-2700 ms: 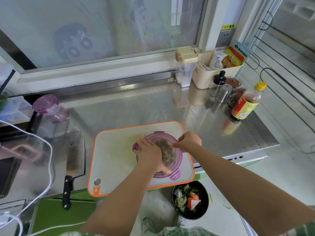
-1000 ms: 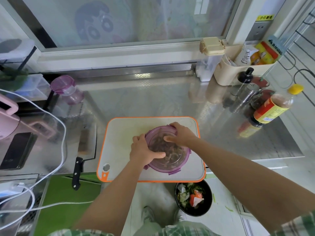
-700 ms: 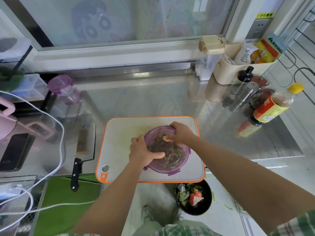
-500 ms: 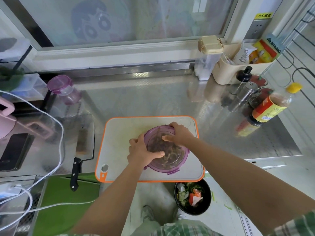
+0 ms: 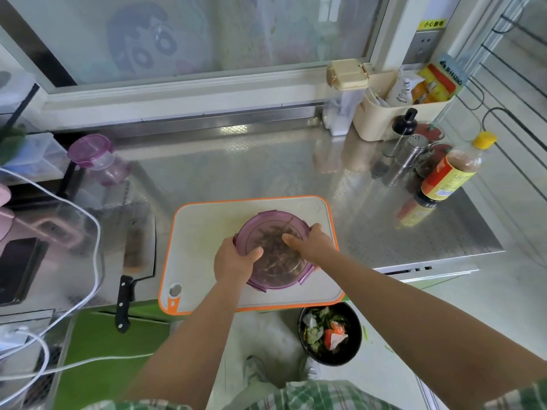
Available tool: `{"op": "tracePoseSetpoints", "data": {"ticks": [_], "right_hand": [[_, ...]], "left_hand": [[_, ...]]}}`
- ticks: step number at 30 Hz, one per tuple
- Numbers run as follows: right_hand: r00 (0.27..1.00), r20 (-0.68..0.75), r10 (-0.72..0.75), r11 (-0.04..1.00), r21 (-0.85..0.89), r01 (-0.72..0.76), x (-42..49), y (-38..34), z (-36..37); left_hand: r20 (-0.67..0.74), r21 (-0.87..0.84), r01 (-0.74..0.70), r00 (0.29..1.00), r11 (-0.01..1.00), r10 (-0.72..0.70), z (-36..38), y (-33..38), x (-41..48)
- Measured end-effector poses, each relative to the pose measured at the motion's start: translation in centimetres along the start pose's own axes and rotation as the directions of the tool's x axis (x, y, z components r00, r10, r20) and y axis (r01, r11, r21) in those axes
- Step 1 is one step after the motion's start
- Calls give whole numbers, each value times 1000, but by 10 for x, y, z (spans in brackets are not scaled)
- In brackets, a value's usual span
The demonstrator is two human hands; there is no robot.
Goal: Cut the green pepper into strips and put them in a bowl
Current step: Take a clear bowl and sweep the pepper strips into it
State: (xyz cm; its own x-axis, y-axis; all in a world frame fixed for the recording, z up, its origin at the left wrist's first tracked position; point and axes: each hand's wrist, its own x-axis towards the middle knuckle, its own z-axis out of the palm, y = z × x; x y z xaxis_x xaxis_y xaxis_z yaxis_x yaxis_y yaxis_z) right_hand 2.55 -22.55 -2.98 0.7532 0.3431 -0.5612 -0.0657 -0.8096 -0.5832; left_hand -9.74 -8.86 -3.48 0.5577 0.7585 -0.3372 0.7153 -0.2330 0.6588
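Head camera, looking down: the cutting board [image 5: 204, 229], white with an orange rim, lies on the steel bench [image 5: 242, 173]. On the middle of the board stands the round bowl [image 5: 284, 284], covered by a see-through purple lid [image 5: 266, 229]. Dark pepper strips [image 5: 275, 255] show through the lid, inside the bowl.

Both hands grip the bowl. The left hand [image 5: 233, 263] curls round its left edge with the thumb lying on top of the lid. The right hand [image 5: 312, 242] curls round the right edge, thumb stretched across the lid towards the middle.

Just left of the board a cleaver [image 5: 139, 244] lies flat on the bench, its black handle pointing to the near edge. Below the board's near right corner, down on the floor, is a black bowl [image 5: 358, 341] of vegetable scraps. Well beyond the board's far left corner stands a small purple-lidded jar [image 5: 97, 159]; beyond its far right corner, a sauce bottle [image 5: 450, 176] with a yellow cap.
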Motion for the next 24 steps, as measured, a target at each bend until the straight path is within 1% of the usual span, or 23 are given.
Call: {"op": "tracePoseSetpoints", "data": {"ticks": [3,6,10,12,13,14,15,16,17,18,20,21,22,23,24], "right_hand": [[999,10,37,999,4,-37,-2,3,1],[997,24,74,997,30,-75,1,6,1],[997,-23,75,996,44,-74,-1,11,-1],[989,-73,131,982,143,-120,-2,20,-6],[977,-105,184,963,217,-158,-1,27,-11],[961,-135,243,935,298,-195,-1,34,-18],[943,-152,295,892,397,-215,-1,41,-26],[926,-174,334,845,492,-212,-1,48,-36],[907,-185,378,799,560,-219,-1,57,-45],[879,-185,439,732,641,-230,-1,64,-55],[825,-185,534,585,785,-203,12,85,-69],[801,-164,575,505,842,-190,16,93,-74],[791,-134,597,452,871,-193,15,99,-76],[787,-115,606,441,872,-212,19,107,-78],[780,-103,618,453,857,-246,23,114,-77]], "left_hand": [[-9,-32,26,1000,999,-26,1,-2,5],[-4,-28,20,1000,999,-21,0,-2,5],[15,-37,5,1000,999,-5,2,6,1],[93,-160,43,995,986,-28,6,19,-5],[153,-225,77,987,971,-43,10,25,-7],[220,-251,99,975,963,-43,15,30,-10],[281,-218,84,959,972,-20,22,32,-12],[333,-119,21,943,993,20,28,33,-14],[386,5,-74,920,997,66,34,32,-14],[442,149,-175,892,973,93,38,32,-15],[537,382,-361,836,850,113,46,31,-19],[564,457,-430,817,778,120,51,28,-22],[577,512,-477,807,715,125,55,25,-26],[580,551,-504,804,665,129,58,21,-29],[574,585,-515,809,626,128,59,18,-33]]}}
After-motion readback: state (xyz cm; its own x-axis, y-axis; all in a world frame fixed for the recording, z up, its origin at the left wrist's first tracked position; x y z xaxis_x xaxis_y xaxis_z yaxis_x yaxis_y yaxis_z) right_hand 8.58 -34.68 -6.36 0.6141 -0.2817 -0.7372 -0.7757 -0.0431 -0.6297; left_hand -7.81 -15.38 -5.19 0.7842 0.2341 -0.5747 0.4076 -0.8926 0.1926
